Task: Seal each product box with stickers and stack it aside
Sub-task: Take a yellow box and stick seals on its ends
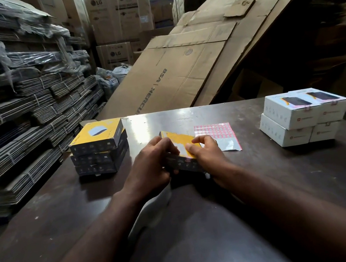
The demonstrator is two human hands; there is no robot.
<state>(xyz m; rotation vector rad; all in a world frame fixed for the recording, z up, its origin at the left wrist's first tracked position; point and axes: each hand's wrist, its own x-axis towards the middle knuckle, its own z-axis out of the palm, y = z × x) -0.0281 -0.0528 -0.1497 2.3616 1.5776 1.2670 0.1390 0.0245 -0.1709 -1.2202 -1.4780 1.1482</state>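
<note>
Boxes: one yellow box (pixel 180 140) gripped by left hand (pixel 152 165) and right hand (pixel 208 154), three-box yellow stack (pixel 100 149), four white boxes (pixel 301 117).

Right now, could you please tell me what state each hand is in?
The left hand is closed, its fingers curled round the left end of the yellow box.
The right hand is closed, gripping the same box at its right edge.
</note>
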